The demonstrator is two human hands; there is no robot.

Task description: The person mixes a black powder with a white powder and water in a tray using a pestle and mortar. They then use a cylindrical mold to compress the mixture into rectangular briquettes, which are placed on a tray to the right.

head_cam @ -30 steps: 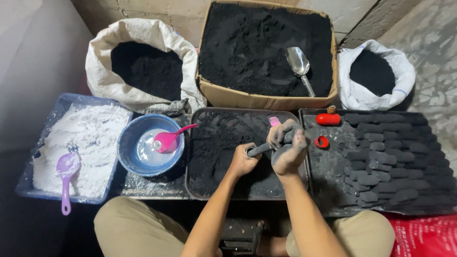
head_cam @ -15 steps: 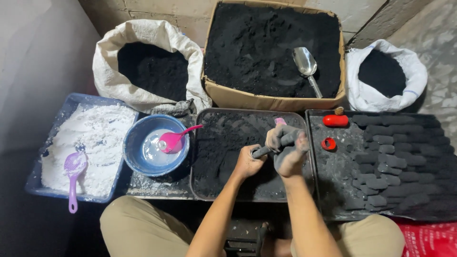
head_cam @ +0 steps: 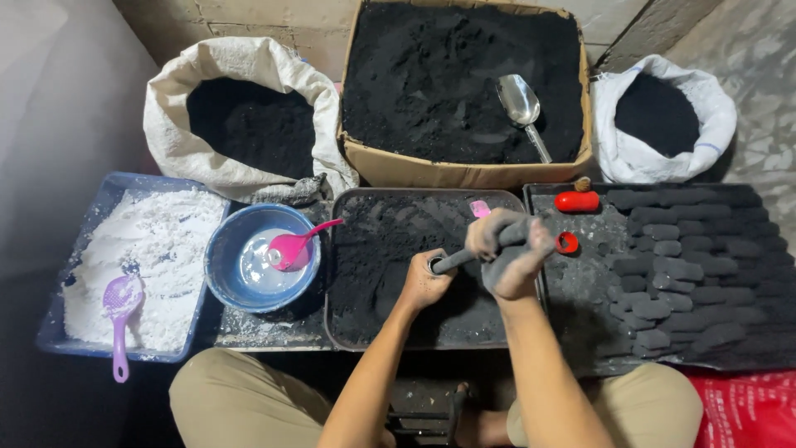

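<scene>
Hands over black tray (head_cam: 365, 274) at centre, left hand (head_cam: 424, 284) closed round dark tube (head_cam: 464, 255), right hand (head_cam: 510, 249) gripping its upper end, briquettes (head_cam: 680, 265) at 3 o'clock, blue bowl (head_cam: 228, 278) at 9.

Two sacks (head_cam: 240, 124), three trays (head_cam: 340, 274), three scoops (head_cam: 521, 104), one bowl (head_cam: 228, 249), one carton (head_cam: 464, 170).

Low dust-caked work surface (head_cam: 265, 332) carries blue plastic tray of white powder (head_cam: 62, 332), round blue bowl (head_cam: 220, 274), dark metal tray of black powder (head_cam: 340, 332), black tray of moulded charcoal lumps (head_cam: 580, 332). Behind, on floor: two white woven sacks, large (head_cam: 174, 158) and small (head_cam: 713, 108), cardboard box (head_cam: 464, 172).
</scene>
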